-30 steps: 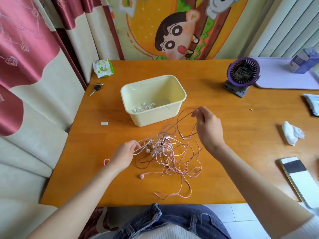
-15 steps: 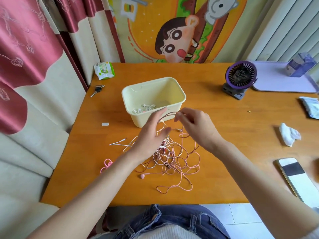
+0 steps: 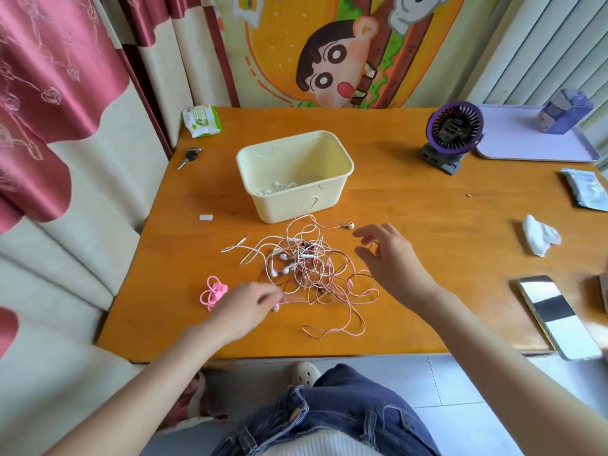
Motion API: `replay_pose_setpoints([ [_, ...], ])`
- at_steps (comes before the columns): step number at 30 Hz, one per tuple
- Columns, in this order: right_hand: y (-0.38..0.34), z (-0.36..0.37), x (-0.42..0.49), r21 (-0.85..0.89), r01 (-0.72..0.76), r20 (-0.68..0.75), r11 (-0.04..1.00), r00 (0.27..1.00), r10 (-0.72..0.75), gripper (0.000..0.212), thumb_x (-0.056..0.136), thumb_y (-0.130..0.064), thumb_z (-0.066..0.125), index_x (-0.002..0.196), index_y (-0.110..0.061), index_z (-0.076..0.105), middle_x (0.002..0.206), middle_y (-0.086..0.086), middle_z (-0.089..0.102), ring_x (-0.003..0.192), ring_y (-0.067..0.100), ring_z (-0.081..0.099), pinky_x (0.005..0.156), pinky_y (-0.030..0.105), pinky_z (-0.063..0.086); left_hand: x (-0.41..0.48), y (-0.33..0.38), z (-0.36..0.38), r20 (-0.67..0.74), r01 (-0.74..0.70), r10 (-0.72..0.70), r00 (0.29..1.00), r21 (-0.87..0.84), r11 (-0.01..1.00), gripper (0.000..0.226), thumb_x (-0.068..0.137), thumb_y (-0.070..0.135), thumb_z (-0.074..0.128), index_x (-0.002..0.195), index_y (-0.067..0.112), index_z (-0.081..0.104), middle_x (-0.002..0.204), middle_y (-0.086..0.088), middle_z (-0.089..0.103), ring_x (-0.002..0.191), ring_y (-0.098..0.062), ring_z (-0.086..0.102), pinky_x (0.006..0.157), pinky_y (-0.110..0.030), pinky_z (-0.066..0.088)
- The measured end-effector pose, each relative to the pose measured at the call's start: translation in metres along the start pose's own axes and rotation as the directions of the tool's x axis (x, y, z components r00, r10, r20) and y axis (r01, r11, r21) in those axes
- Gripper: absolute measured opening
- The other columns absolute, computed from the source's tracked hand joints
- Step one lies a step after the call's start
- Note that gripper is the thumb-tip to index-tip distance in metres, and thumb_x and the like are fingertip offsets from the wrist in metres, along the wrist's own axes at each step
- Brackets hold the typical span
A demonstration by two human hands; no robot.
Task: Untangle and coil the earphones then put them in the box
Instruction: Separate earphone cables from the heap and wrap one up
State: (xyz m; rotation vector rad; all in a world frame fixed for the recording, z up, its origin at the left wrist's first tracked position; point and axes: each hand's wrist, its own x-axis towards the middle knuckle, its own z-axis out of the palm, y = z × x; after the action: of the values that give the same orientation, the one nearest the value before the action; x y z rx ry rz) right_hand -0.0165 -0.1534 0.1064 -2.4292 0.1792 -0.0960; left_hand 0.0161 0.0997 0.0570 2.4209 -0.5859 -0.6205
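**Earphones Found Tangled on Desk in Front of Box**

A tangle of pink and white earphones [image 3: 309, 268] was found lying loose on the desk [image 3: 411, 209], just in front of the cream box [image 3: 289, 210]. One loop of cord was seen rising against the box's front wall. A separate white set [image 3: 278, 187] was noted inside the box.

The left hand [image 3: 243, 309] was recorded at the near left edge of the tangle, its fingertips drawn together on a pink earbud [image 3: 275, 307] and its cord. The right hand [image 3: 391, 258] was observed over the right side of the tangle, fingers spread and loosely bent. Nothing was seen to be held in it, though the hand was blurred.

A small pink coil [image 3: 213, 292] was noted just left of the left hand. A purple fan [image 3: 454, 133], a crumpled tissue [image 3: 539, 238] and a phone [image 3: 556, 314] were logged to the right, well apart from the cords.
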Motion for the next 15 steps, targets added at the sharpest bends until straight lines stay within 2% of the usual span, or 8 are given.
replay_pose_setpoints([
  [3, 0.002, 0.010, -0.022, -0.002, -0.017, 0.020, 1.000, 1.000, 0.017, 0.025, 0.088, -0.010, 0.060, 0.112, -0.014, 0.062, 0.097, -0.003, 0.051, 0.063, -0.002, 0.043, 0.067, 0.014, 0.031, -0.022, -0.040, 0.028, 0.379, 0.092, -0.145, 0.914, 0.155, 0.984, 0.031, 0.095, 0.027, 0.046, 0.072, 0.028, 0.065, 0.065, 0.005, 0.054, 0.062, -0.018, 0.046, 0.061, -0.031, 0.033],
  [5, 0.000, 0.017, -0.038, 0.006, -0.023, 0.020, 1.000, 1.000, 0.022, 0.021, 0.089, -0.010, 0.058, 0.109, -0.014, 0.063, 0.095, -0.002, 0.053, 0.060, 0.001, 0.045, 0.065, 0.015, 0.031, -0.037, -0.051, 0.040, 0.477, 0.136, -0.249, 0.843, 0.259, 0.956, 0.032, 0.095, 0.031, 0.045, 0.065, 0.025, 0.055, 0.066, 0.002, 0.045, 0.070, -0.020, 0.043, 0.069, -0.032, 0.033],
  [7, -0.005, 0.022, -0.056, 0.019, -0.036, 0.014, 0.999, 0.999, 0.036, 0.017, 0.091, -0.013, 0.057, 0.107, -0.014, 0.064, 0.089, -0.005, 0.054, 0.058, 0.001, 0.047, 0.061, 0.014, 0.032, -0.047, -0.048, 0.046, 0.411, 0.158, -0.321, 0.853, 0.384, 0.910, 0.020, 0.096, 0.031, 0.044, 0.102, 0.023, 0.061, 0.098, -0.002, 0.054, 0.096, -0.022, 0.050, 0.090, -0.036, 0.037],
  [8, -0.009, 0.024, -0.066, 0.032, -0.042, 0.020, 0.999, 0.999, 0.042, 0.016, 0.091, -0.013, 0.056, 0.105, -0.014, 0.064, 0.084, -0.009, 0.053, 0.058, 0.001, 0.048, 0.060, 0.012, 0.034, -0.051, -0.043, 0.047, 0.327, 0.171, -0.309, 0.893, 0.389, 0.905, 0.030, 0.095, 0.027, 0.045, 0.124, 0.022, 0.052, 0.121, -0.005, 0.049, 0.112, -0.023, 0.047, 0.100, -0.038, 0.036],
  [10, -0.018, 0.030, -0.089, 0.086, -0.064, 0.084, 0.994, 0.995, 0.057, 0.015, 0.093, -0.013, 0.054, 0.103, -0.013, 0.064, 0.075, -0.014, 0.051, 0.057, 0.000, 0.049, 0.057, 0.009, 0.036, -0.058, -0.021, 0.045, 0.115, 0.134, -0.158, 0.981, 0.194, 0.972, 0.053, 0.092, 0.017, 0.053, 0.140, 0.022, 0.032, 0.143, -0.001, 0.032, 0.130, -0.019, 0.038, 0.107, -0.030, 0.034],
  [12, -0.032, 0.035, -0.112, 0.161, -0.073, 0.208, 0.984, 0.977, 0.039, 0.016, 0.093, -0.011, 0.051, 0.102, -0.012, 0.064, 0.069, -0.014, 0.052, 0.053, 0.001, 0.049, 0.054, 0.011, 0.036, -0.064, 0.011, 0.044, -0.065, -0.087, 0.084, 0.994, -0.041, 0.995, 0.065, 0.089, 0.012, 0.060, 0.143, 0.023, 0.027, 0.149, 0.009, 0.026, 0.136, -0.005, 0.027, 0.108, -0.013, 0.023],
  [14, -0.046, 0.039, -0.133, 0.221, -0.034, 0.316, 0.975, 0.948, -0.038, 0.015, 0.093, -0.009, 0.050, 0.100, -0.011, 0.064, 0.067, -0.012, 0.054, 0.053, 0.000, 0.050, 0.055, 0.010, 0.035, -0.069, 0.041, 0.046, -0.077, -0.311, 0.302, 0.950, -0.187, 0.932, 0.065, 0.085, 0.002, 0.062, 0.139, 0.025, 0.035, 0.143, 0.013, 0.035, 0.133, 0.007, 0.027, 0.107, -0.006, 0.019],
  [15, -0.051, 0.040, -0.142, 0.243, -0.009, 0.343, 0.970, 0.936, -0.077, 0.014, 0.093, -0.008, 0.051, 0.099, -0.010, 0.063, 0.068, -0.011, 0.055, 0.056, -0.002, 0.051, 0.057, 0.009, 0.036, -0.073, 0.051, 0.049, -0.040, -0.369, 0.372, 0.927, -0.265, 0.891, 0.060, 0.083, -0.005, 0.057, 0.132, 0.027, 0.043, 0.134, 0.012, 0.046, 0.125, 0.008, 0.037, 0.103, -0.007, 0.026],
])
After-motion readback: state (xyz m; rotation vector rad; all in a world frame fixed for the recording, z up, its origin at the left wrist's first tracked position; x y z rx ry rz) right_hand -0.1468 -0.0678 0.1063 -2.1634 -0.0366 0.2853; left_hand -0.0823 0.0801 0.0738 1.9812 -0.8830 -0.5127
